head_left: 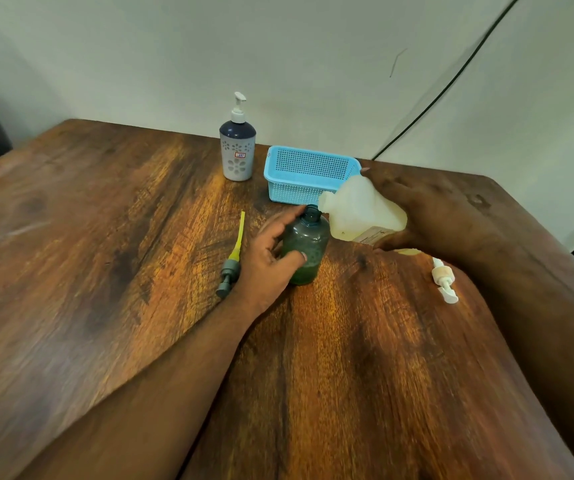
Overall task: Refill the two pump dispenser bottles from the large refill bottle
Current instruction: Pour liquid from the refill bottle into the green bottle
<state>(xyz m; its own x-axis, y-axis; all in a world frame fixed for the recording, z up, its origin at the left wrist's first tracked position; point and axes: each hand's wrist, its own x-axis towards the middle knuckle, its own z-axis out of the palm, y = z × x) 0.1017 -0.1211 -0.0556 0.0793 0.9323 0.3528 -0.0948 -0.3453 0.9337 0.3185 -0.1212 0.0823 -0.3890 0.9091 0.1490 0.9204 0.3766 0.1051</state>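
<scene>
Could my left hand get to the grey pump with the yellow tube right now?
Probably not right now: the grey pump lies just beside your left hand with bare table between, but that hand grips the green bottle under the tilted refill bottle.

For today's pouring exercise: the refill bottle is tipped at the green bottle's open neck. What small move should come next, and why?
Probably tilt the refill bottle a little further. Its spout sits at the open neck of the green bottle, which the left hand steadies, and liquid shows only near the bottom.

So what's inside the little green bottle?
Green liquid sits low in the green bottle, near the bottom. The left hand covers part of its side, so the rest is hidden.
</scene>
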